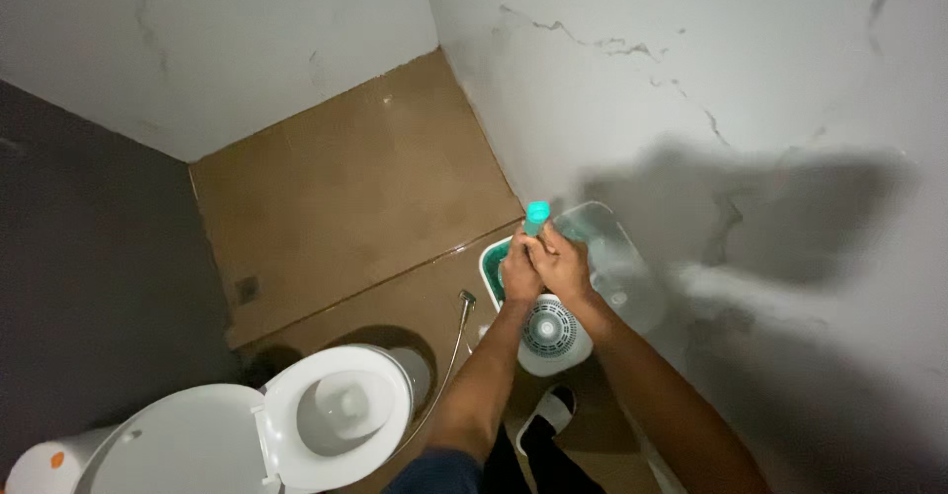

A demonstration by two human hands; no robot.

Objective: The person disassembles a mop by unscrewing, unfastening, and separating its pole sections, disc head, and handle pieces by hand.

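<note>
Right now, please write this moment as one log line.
hands: both grip teal handle | below: mop bucket | left: toilet, lid up | floor: brown tile

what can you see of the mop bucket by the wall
The mop bucket is white plastic, seen from above, standing on the brown floor against the marble-look wall. Its near end holds a round ribbed spinner basket; the far end shows a teal-lined basin, partly hidden. A clear container lies beside it. Both hands, left hand and right hand, grip a teal handle upright over the bucket.
</note>
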